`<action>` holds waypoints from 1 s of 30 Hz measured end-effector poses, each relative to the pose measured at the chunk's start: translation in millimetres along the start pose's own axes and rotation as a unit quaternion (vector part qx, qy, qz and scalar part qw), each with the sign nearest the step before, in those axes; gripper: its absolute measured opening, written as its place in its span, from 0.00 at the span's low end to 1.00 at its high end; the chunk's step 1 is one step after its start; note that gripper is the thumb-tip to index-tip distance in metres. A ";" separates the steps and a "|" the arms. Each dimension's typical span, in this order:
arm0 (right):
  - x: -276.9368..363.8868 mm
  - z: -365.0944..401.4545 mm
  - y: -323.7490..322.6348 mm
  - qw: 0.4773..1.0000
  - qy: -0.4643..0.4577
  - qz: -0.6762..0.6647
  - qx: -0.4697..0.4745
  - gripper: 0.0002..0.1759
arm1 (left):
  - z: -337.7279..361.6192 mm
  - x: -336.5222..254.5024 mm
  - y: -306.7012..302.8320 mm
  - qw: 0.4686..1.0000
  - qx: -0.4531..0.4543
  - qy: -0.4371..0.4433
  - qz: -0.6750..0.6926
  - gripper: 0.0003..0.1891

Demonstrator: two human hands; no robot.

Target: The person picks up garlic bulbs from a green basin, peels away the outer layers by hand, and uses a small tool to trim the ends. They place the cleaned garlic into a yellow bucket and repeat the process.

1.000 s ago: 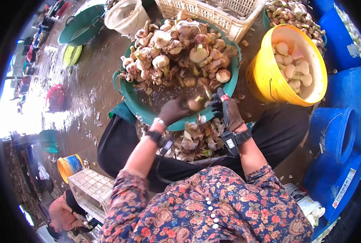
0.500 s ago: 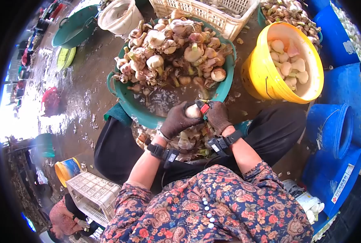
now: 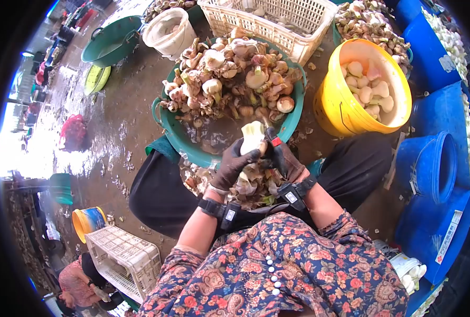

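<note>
My left hand, in a dark glove, is closed around a peeled white garlic bulb with its thick stem end upward. Close on the right, my gloved right hand grips a narrow-bladed cutting tool with a red band; its exact kind is hard to make out. The blade points up beside the garlic. Both hands are over the near rim of a green basin heaped with unpeeled garlic. Below them, garlic skins lie piled between my legs.
Right of the basin stands a yellow bucket containing peeled garlic bulbs. Blue tubs line the far right, and a white crate stands behind the basin. Another person is at the lower left near a second crate.
The garlic has turned from lying low inside my left hand to standing upright, its pale stem end exposed. My right hand has tipped the tool upward and moved slightly lower.
</note>
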State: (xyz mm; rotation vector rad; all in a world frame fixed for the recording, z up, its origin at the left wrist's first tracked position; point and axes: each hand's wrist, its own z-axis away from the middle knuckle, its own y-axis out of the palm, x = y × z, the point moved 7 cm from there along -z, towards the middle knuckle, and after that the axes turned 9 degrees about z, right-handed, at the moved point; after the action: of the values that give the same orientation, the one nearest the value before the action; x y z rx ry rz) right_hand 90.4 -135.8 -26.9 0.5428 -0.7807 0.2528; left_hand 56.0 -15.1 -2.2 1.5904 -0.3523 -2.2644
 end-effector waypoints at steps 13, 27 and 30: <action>18.6 18.9 18.6 0.971 -0.043 0.227 0.064 0.25 | 15.6 -20.1 -8.4 0.920 -0.008 0.089 -0.383 0.09; 49.7 36.0 34.4 0.746 -0.431 0.501 -0.081 0.34 | 19.2 -11.3 -49.5 0.985 -0.086 -0.004 -0.146 0.18; 32.4 24.7 54.4 0.689 -0.437 0.578 0.024 0.18 | 13.1 17.1 -57.2 0.991 -0.106 -0.075 0.025 0.17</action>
State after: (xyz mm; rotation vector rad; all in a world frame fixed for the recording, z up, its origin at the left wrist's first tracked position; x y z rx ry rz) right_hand 75.8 -103.3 31.0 0.0965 -2.0317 1.2538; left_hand 30.4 29.6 -35.0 1.2973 -0.1803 -2.3038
